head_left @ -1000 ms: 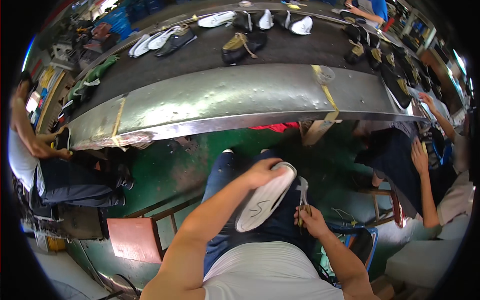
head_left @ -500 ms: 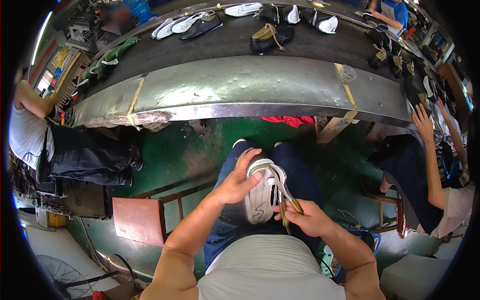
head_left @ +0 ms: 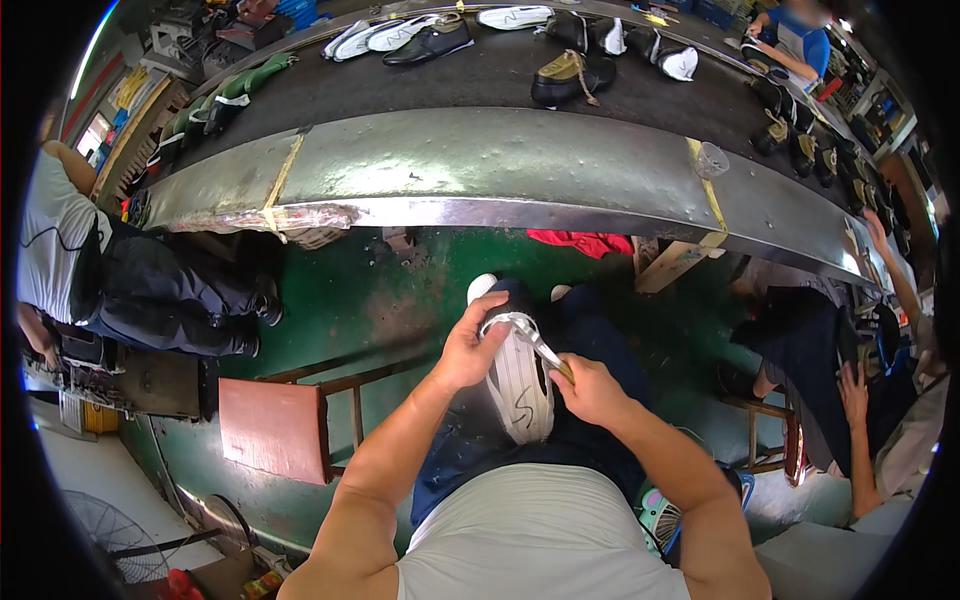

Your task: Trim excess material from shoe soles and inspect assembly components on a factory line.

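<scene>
A shoe (head_left: 522, 395) rests on my lap, its pale ridged sole facing up with a black pen mark near the heel. My left hand (head_left: 468, 347) grips its toe end, the thumb on the sole and the fingers around the far side. My right hand (head_left: 594, 390) is closed round the handles of a pair of metal pincers (head_left: 543, 350). Their curved jaws lie at the toe, beside my left thumb. Whether the jaws bite on the edge there, I cannot tell. Most of the shoe's upper is hidden underneath.
Ahead runs a dark conveyor (head_left: 440, 92) behind a metal ledge (head_left: 440, 165), carrying several shoes such as a black-and-olive one (head_left: 570, 78). Co-workers sit at left (head_left: 60, 240), right (head_left: 800, 370) and far right (head_left: 795, 50). A reddish stool (head_left: 272, 428) stands left of me.
The pincers have swung, and their handles now sit closed inside my right hand, which has moved up and slightly left. My left hand still holds the toe. The right co-worker's arm has dropped.
</scene>
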The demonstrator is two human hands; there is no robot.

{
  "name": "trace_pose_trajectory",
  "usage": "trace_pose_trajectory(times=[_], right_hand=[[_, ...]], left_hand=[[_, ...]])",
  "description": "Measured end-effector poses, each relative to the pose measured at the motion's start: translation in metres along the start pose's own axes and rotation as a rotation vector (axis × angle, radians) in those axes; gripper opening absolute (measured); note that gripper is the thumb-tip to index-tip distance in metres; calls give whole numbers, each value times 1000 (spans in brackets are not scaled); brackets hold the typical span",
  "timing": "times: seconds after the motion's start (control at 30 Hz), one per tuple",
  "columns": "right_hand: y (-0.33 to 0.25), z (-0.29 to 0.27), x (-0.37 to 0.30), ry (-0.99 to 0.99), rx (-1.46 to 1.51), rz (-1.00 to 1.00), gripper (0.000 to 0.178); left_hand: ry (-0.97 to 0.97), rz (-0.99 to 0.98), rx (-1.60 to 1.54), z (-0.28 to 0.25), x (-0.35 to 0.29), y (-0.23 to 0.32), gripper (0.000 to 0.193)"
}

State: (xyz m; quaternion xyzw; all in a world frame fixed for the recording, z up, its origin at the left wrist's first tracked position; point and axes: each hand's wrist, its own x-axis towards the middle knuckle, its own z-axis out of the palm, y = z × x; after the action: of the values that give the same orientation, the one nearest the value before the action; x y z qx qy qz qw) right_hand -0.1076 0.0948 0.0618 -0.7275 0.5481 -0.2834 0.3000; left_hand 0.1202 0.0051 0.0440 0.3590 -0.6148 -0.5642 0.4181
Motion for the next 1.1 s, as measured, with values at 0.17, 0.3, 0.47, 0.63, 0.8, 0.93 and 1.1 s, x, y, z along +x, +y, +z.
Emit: trace_pose_trajectory(times=[0.17, 0.3, 0.47, 0.63, 0.8, 0.93, 1.1], right_hand=[[15, 20, 11, 101, -48, -100, 28], [-27, -16, 0, -96, -193, 22, 30], [-42, -35, -13, -151, -193, 41, 33], [-33, -64, -54, -18, 313, -24, 35], [-57, -42, -36, 179, 795, -170, 33], [-58, -36, -42, 192, 729, -222, 33], [-59, -49, -30, 99, 604, -78, 31]], left_hand=[[2, -37, -71, -10, 1, -5, 47], [-51, -274, -457, -10, -1, 26, 52], [183, -429, -386, 11, 5, 30, 50], [-68, 29, 47, 21, -28, 75, 77], [-453, 417, 221, 45, -70, 97, 100], [-317, 427, 272, 63, -93, 88, 104], [-217, 299, 246, 74, -102, 85, 105]])
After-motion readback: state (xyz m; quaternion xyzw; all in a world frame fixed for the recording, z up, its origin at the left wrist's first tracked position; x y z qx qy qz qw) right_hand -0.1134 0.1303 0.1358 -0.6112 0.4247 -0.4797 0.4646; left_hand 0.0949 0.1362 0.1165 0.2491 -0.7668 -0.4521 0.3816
